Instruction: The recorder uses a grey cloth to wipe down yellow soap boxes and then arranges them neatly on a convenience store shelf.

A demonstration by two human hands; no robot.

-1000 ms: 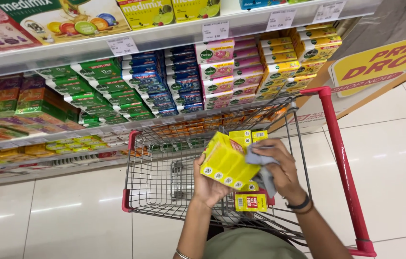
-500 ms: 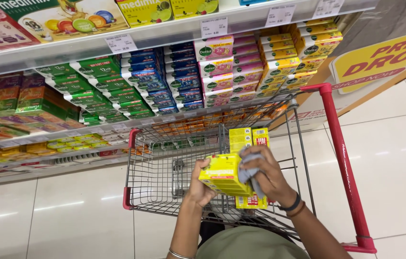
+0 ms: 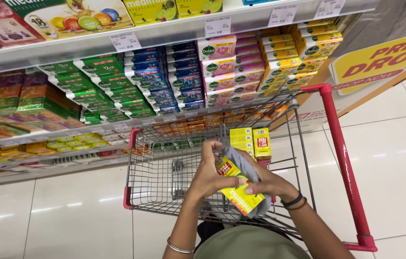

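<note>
Both hands meet over the cart point(image 3: 342, 158) basket, working on one yellow pack point(image 3: 239, 194). The left hand point(image 3: 211, 169) grips the pack's far end, fingers curled shut around its top edge, so it stays steady and tilted up toward the person. The right hand point(image 3: 264, 183) is closed on a grey cloth point(image 3: 241, 164) and presses it against the pack's right side — the cloth drapes over the pack and folds under the palm, as it would for wiping. The pack hangs in the air above the wire basket, touching nothing but the hands and cloth. Just beyond it, more yellow packs point(image 3: 251, 142) stand upright against the cart's near right side, within easy reach. On the far side, shelves point(image 3: 164, 33) carry stacked boxes in green, blue, pink and yellow — all well apart from the hands.
</note>
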